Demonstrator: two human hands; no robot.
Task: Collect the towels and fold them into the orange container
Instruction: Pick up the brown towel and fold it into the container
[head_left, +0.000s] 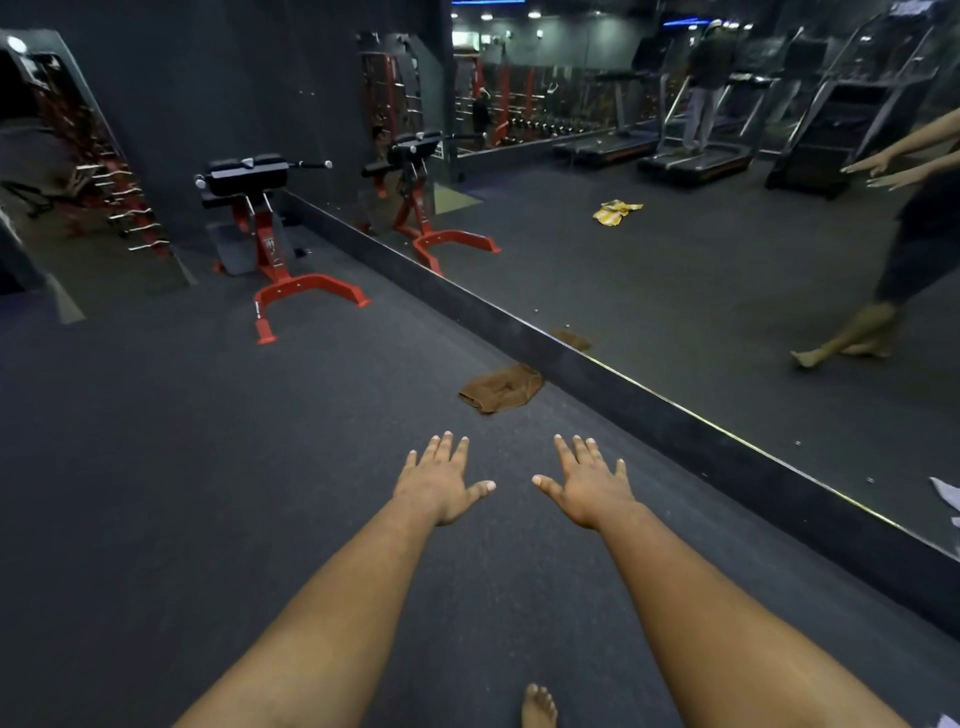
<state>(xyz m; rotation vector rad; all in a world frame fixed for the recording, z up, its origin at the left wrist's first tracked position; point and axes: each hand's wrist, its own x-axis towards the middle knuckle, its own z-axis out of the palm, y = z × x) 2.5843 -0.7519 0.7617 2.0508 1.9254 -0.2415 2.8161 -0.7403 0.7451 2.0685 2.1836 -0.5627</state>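
I'm looking at a commercial gym: dark rubber flooring (208, 467) runs up to a wall-length mirror (701, 312), and a red-framed exercise bench with black pads (260, 208) stands near the mirror's far end. In the reflection I see treadmills (696, 156), a stair machine (852, 114) and long dumbbell racks (540, 124).

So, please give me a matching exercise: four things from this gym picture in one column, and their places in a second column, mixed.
Things:
1. brown towel
2. yellow towel
3. red bench
4. hands: left hand, right hand

Places:
A. seen only in the mirror
B. stretched forward, open, holding nothing
C. on the floor against the mirror's base
D. far left, by the dark wall

Pairs: 1-C, 2-A, 3-D, 4-B
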